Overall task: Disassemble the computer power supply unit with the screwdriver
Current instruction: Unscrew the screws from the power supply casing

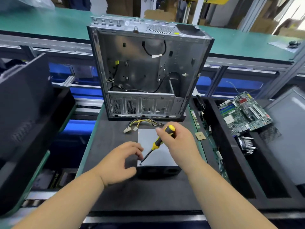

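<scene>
Although several labels can be seen, no writing on them can be read: a white tag (156,55) on a cable inside the open computer case (148,71) is too blurred. The power supply unit (158,152) is laid flat on the dark mat of the table (115,129), near the case, with its bundle of wires (143,123) trailing towards the far side. The screwdriver (158,141), black and yellow, is gripped by the right hand (179,142), fingers curled round its handle, and its tip is set at the unit's near left corner. The left hand (118,162) is rested at the unit's left edge, fingers bent beside the tip; whether anything is pinched cannot be told. A motherboard (244,113) is seen in a black tray (231,162) to the right, and a small chip (200,135) lies between.
</scene>
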Available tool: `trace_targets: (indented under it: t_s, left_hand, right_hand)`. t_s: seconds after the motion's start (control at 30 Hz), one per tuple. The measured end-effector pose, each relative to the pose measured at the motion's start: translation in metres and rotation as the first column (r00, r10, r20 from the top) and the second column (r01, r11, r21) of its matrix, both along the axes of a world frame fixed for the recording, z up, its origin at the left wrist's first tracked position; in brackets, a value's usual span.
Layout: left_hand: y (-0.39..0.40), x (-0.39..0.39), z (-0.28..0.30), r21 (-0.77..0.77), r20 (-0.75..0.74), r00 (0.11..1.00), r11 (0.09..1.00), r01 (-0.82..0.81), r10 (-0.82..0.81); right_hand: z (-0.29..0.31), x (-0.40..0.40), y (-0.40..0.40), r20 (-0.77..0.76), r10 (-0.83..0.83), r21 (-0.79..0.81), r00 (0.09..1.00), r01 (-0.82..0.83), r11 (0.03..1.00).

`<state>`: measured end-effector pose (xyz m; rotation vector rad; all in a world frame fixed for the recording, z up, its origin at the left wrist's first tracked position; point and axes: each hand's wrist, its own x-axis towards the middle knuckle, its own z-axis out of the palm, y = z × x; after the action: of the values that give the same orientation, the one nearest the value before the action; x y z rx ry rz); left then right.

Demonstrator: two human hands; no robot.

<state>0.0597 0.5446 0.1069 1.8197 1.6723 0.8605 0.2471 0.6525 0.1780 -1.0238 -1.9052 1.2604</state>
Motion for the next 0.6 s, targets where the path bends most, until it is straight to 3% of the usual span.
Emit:
trace_targets:
  t_s: [0.2, 0.37, 0.6]
  left_hand:
    - [-0.001, 0.005, -0.016, 0.107, 0.013, 0.999, 0.994, -0.033, 0.032]
    - [0.0, 0.005, -0.023, 0.052, 0.162, 0.983, 0.994, -0.1, 0.091]
    - [0.001, 0.005, -0.027, 0.057, 0.173, 0.98, 0.992, -0.111, 0.099]
  right_hand:
    - [0.002, -0.005, -0.017, 0.059, -0.037, 0.068, 0.998, 0.033, 0.997]
    - [0.004, -0.006, -0.026, 0.145, -0.072, 0.097, 0.987, 0.058, 0.994]
    - [0.005, -0.006, -0.036, 0.134, -0.096, 0.11, 0.986, 0.082, 0.991]
